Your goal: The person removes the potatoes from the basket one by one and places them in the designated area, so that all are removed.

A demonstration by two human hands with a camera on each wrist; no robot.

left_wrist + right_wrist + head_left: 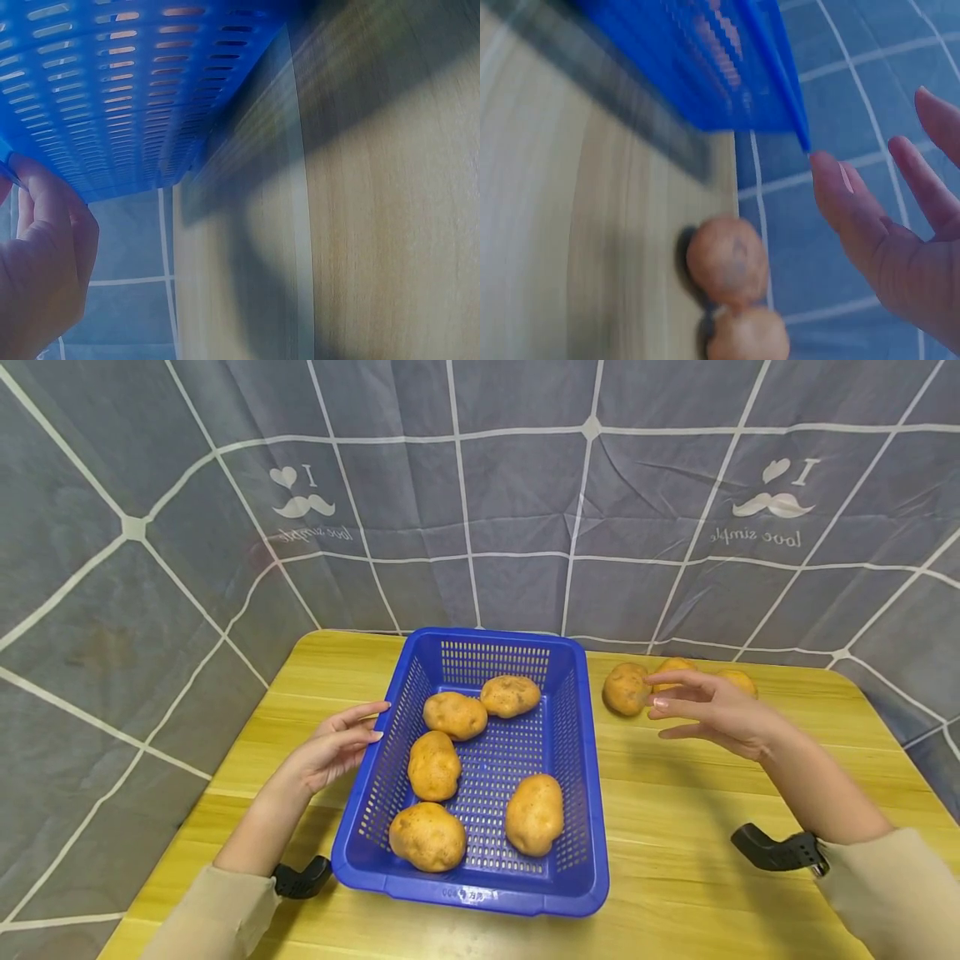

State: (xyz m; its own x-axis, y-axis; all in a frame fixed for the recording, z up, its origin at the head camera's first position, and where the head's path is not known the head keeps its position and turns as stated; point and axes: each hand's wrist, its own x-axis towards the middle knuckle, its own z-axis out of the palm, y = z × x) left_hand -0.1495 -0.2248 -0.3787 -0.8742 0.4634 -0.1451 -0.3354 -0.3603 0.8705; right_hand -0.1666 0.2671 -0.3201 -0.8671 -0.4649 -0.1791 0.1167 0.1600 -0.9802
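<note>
Yellow-brown potatoes (455,716) lie in the blue basket (397,887), its rim pinched by the left hand (337,747), while the relaxed, empty right hand (716,706) seems at the reaching step, likely needing to dip and grip an outside potato (624,690).

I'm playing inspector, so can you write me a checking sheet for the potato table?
Surface: yellow wood-look table.
Job's things: blue basket with five potatoes inside; three loose potatoes on the table to its right.
Clutter: nothing seen.
Hands: left hand holds the basket's left rim; right hand is raised near the loose potatoes, fingers apart, holding nothing.
Cables: nothing seen.
Surroundings: grey curtain with white grid lines and backwards writing.
</note>
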